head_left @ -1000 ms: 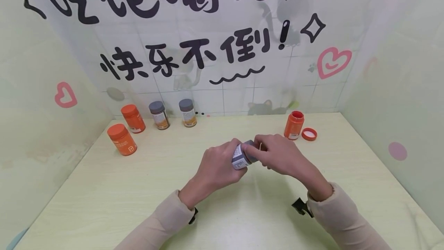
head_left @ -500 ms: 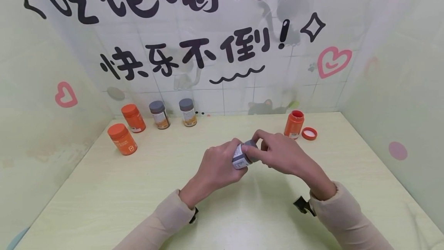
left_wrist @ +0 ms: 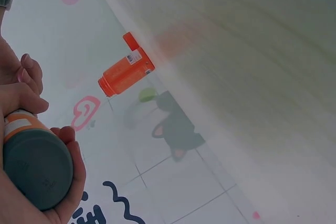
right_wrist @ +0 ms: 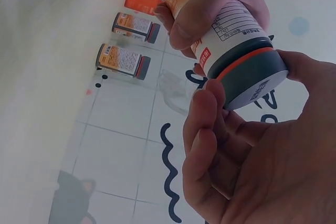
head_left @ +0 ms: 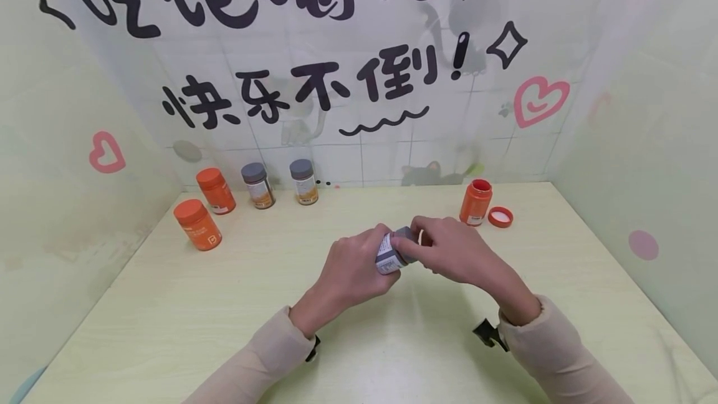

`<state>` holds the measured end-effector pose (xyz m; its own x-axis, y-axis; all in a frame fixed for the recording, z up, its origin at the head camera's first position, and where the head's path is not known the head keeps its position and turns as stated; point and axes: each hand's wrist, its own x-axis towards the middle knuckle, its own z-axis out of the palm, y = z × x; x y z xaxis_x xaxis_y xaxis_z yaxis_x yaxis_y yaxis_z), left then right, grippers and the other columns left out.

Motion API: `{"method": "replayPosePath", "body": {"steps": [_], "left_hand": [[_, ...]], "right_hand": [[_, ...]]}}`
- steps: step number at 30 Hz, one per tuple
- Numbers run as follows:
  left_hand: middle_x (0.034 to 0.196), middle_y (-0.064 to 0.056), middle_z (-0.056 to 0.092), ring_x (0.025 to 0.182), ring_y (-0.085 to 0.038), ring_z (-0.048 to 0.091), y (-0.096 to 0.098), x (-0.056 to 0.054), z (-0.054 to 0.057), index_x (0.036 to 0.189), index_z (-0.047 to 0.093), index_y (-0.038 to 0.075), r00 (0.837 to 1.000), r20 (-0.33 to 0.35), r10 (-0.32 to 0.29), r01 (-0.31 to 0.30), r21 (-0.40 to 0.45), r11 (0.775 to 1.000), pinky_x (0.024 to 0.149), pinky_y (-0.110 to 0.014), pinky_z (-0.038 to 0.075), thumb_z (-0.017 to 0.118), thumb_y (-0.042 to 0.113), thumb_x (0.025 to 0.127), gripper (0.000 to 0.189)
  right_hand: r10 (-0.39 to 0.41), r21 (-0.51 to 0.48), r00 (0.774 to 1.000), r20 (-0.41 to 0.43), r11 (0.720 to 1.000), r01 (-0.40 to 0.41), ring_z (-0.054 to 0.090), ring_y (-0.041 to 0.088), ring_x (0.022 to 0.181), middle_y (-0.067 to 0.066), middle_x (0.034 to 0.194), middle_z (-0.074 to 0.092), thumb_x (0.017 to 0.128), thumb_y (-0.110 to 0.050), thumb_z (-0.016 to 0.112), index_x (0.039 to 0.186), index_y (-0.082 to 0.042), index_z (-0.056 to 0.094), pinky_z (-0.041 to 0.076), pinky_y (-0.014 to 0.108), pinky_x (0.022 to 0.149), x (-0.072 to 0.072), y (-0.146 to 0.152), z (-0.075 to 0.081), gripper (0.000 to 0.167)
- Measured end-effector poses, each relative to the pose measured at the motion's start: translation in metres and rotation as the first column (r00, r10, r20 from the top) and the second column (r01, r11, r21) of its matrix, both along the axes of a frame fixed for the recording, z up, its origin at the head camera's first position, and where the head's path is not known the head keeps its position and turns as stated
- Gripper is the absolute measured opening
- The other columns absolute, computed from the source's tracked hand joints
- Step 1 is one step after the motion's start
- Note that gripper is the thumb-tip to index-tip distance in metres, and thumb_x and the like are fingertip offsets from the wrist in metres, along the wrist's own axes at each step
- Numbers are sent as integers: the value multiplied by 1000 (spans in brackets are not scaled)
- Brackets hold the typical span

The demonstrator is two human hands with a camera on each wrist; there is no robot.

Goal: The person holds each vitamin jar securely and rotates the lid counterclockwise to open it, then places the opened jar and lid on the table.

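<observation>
A supplement bottle (head_left: pixel 387 259) with a white-and-orange label is held tilted above the table, between both hands. My left hand (head_left: pixel 350 270) wraps round its body. Thumb and fingers of my right hand (head_left: pixel 457 248) pinch the dark grey lid (right_wrist: pixel 252 77), which sits on the bottle with a red-orange band at its lower edge in the right wrist view. The bottle's flat dark base (left_wrist: pixel 39 169) faces the left wrist camera. Behind the right hand stands an uncovered orange bottle (head_left: pixel 475 203), its orange cap (head_left: pixel 500 217) lying inside-up beside it.
At the back left stand two capped orange bottles, one nearer (head_left: pixel 197 225) and one farther (head_left: pixel 215 192). Two grey-lidded bottles, one left (head_left: pixel 258 186) and one right (head_left: pixel 304 182), stand by the back wall. Printed wall sheets border the pale table (head_left: pixel 224 304).
The right fingers and wrist shift slightly about the lid, lifting a little half a second ago and coming back down. The left hand and the bottle stay in place.
</observation>
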<state>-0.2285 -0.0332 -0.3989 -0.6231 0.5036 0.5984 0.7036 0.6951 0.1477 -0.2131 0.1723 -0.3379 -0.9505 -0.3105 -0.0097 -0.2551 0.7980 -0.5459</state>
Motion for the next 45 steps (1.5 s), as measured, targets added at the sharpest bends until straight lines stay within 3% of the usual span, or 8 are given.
{"method": "replayPosePath", "body": {"steps": [7, 15, 18, 21, 25, 38, 45], "left_hand": [[75, 6, 63, 55, -7, 55, 1, 0, 0, 101, 59, 14, 1000, -4, 4, -4, -5, 1000, 46, -20, 41, 85, 28, 70, 43], [76, 5, 64, 57, -6, 57, 1, -1, 0, 102, 60, 14, 1000, -5, -8, 7, -5, 1000, 48, -20, 43, 84, 27, 71, 42], [77, 5, 66, 58, -7, 58, 1, -1, 0, 103, 60, 14, 1000, 1, -11, 11, 4, 1000, 48, -20, 44, 84, 27, 71, 42], [79, 4, 67, 59, -8, 60, 1, 0, -1, 105, 60, 14, 1000, 9, -13, 13, 8, 1000, 49, -22, 46, 85, 27, 71, 44], [80, 4, 68, 61, -8, 61, 1, 0, -1, 107, 60, 14, 1000, 16, -18, 17, 6, 1000, 50, -22, 47, 84, 27, 72, 45], [79, 4, 67, 60, -7, 59, 0, -1, -1, 105, 60, 13, 1000, 20, -7, 8, -11, 1000, 50, -20, 45, 84, 28, 72, 44], [81, 3, 69, 61, -8, 61, 1, 0, -1, 107, 60, 13, 999, 27, -17, 17, -7, 1000, 51, -21, 48, 85, 28, 72, 45]], "right_hand": [[32, -3, 999, 5, 999, -32, 53, 15, 55, -3, 69, 61, 94, -55, 65, 108, -23, 63, 42, 31, 52, 0, 3, 3, 35], [49, -10, 999, 13, 999, -49, 59, 16, 60, -4, 78, 66, 93, -57, 65, 118, -23, 62, 49, 34, 57, 2, 6, 5, 42], [26, -7, 1000, 13, 1000, -26, 61, 15, 60, -4, 77, 67, 95, -64, 59, 114, -23, 64, 49, 34, 57, 2, 5, 5, 45], [-6, -4, 1000, 7, 1000, 6, 63, 14, 59, -3, 74, 66, 95, -68, 55, 102, -21, 65, 49, 33, 55, 2, 5, 4, 49], [-29, -6, 1000, -3, 1000, 29, 63, 14, 58, -2, 70, 64, 95, -68, 56, 89, -20, 63, 49, 33, 53, 1, 5, 2, 50], [31, -4, 999, -11, 1000, -31, 59, 16, 62, -4, 79, 66, 94, -58, 63, 110, -25, 64, 48, 33, 58, 2, 7, 5, 37], [-10, 2, 1000, 3, 1000, 10, 63, 14, 61, -5, 81, 68, 94, -67, 57, 112, -24, 65, 49, 33, 58, 2, 9, 7, 47]]}}
